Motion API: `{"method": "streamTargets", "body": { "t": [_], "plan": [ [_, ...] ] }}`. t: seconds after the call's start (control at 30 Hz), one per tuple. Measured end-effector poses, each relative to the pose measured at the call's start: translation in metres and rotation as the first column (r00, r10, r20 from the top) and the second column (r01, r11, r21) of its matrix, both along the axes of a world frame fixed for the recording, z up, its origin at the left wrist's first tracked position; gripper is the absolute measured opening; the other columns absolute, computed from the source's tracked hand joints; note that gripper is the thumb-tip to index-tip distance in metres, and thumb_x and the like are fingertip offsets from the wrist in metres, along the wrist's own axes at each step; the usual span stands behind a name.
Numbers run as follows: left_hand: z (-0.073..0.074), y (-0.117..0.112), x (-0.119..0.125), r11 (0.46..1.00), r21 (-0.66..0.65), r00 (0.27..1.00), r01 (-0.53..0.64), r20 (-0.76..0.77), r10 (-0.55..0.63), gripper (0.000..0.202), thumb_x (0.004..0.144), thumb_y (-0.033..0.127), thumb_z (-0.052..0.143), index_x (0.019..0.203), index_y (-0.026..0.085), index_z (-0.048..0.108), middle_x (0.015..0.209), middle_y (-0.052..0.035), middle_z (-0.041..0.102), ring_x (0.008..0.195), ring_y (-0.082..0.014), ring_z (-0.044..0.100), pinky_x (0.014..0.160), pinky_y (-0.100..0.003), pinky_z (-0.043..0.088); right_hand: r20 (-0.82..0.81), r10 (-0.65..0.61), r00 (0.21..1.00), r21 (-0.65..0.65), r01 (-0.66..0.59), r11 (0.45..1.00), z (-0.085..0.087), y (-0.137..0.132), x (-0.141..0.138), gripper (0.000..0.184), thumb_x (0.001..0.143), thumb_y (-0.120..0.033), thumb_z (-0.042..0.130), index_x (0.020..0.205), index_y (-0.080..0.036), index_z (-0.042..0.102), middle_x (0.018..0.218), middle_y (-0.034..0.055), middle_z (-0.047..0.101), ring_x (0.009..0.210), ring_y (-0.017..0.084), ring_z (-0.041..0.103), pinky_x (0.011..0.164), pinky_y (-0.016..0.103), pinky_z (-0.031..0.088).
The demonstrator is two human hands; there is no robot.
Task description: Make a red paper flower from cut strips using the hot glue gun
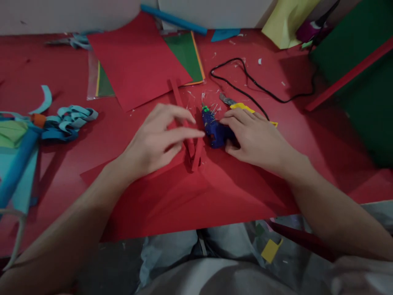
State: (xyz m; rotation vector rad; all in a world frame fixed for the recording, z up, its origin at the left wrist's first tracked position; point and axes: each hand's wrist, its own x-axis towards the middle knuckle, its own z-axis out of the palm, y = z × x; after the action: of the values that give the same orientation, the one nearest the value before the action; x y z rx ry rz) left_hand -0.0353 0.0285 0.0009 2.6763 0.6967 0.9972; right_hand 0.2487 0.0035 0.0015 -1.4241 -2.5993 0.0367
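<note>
Blue glue gun [215,134], near the middle of the surface's [18,61] near edge, green end toward the far edge. The fingers of the right hand [254,137] are curled about its body. Beside it lies a folded red paper strip [176,92]; over this the left hand [153,141] holds its fingers parted, though contact with the strip cannot be told. A red sheet [190,209] lies along the near edge; a yellow-handled tool [242,107] and black cable [264,88] lie farther back.
</note>
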Motion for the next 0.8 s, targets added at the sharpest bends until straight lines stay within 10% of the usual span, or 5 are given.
{"method": "streamTargets", "body": {
  "t": [0.13,0.43,0.63,0.8],
  "plan": [
    [0.005,-0.008,-0.002,0.995,-0.026,0.942,0.095,-0.320,-0.098,0.039,0.098,0.010,0.058,0.127,0.029,0.077,0.135,-0.0105,0.070,0.119,-0.0305,0.062,0.092,-0.045,0.047,-0.069,-0.011,0.998,-0.026,0.010,1.000,0.000,0.000,0.003,0.048,0.086,-0.016,0.055,0.133,-0.014,0.063,0.136,0.0213,0.066,0.122,0.040,0.066,0.098,0.054,0.056],
    [0.013,-0.015,0.004,0.988,-0.030,0.948,0.150,-0.281,-0.152,0.016,0.106,0.025,0.062,0.112,0.025,0.077,0.134,-0.0061,0.077,0.129,-0.0270,0.067,0.100,-0.043,0.044,-0.332,-0.074,0.940,0.150,0.130,0.980,-0.004,0.011,0.014,0.048,0.090,-0.016,0.057,0.137,-0.022,0.059,0.135,0.0177,0.065,0.123,0.036,0.067,0.105,0.055,0.057],
    [0.010,-0.026,0.014,0.974,0.081,0.923,0.210,-0.345,-0.170,0.028,0.112,0.031,0.056,0.136,0.025,0.069,0.142,-0.0030,0.075,0.132,-0.0263,0.068,0.104,-0.045,0.044,-0.442,-0.052,0.895,0.239,0.173,0.955,-0.005,0.010,0.017,0.046,0.093,-0.019,0.059,0.138,-0.025,0.059,0.135,0.0172,0.066,0.127,0.032,0.066,0.112,0.054,0.055],
    [0.007,-0.039,0.036,0.969,0.172,0.926,0.177,-0.364,-0.105,0.026,0.110,0.014,0.052,0.126,0.018,0.072,0.127,-0.0064,0.081,0.124,-0.0257,0.072,0.102,-0.045,0.047,-0.457,-0.050,0.888,0.234,0.174,0.957,-0.007,0.009,0.018,0.047,0.092,-0.016,0.059,0.138,-0.026,0.060,0.132,0.0176,0.068,0.125,0.031,0.067,0.110,0.052,0.056]
  ]
}}
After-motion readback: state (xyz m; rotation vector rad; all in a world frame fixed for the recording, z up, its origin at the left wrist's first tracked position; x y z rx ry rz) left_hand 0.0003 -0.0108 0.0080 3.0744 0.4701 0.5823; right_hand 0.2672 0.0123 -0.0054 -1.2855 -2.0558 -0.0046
